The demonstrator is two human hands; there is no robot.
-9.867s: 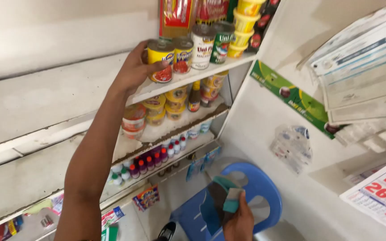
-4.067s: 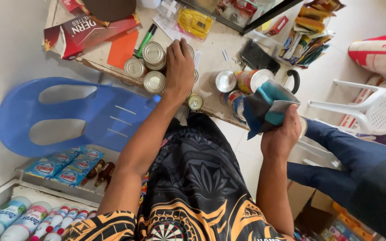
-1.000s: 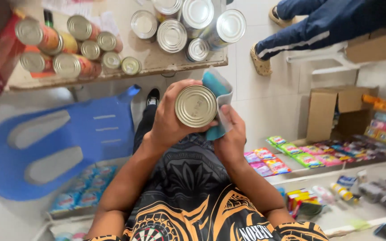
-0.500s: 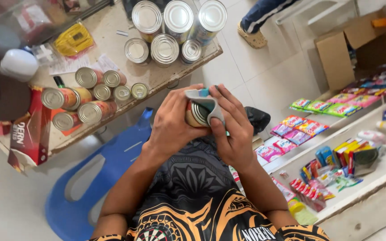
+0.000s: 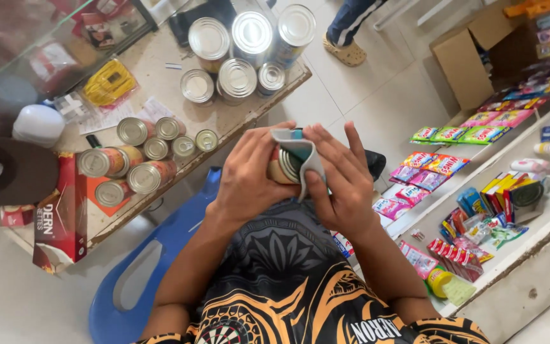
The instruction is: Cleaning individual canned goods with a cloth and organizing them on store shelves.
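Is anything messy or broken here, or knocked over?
Nothing is spilled or broken. Some cans on the table lie on their sides while others stand upright. The left hand holds a can and the right hand presses a cloth on it.

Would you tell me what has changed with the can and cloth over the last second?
The cloth has come from behind the can to wrap over its lid, pressed by the right hand. The left hand still grips the can; the cans on the table stay put.

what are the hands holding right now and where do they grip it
The left hand grips a tin can around its side; the right hand presses a grey cloth over the can's end.
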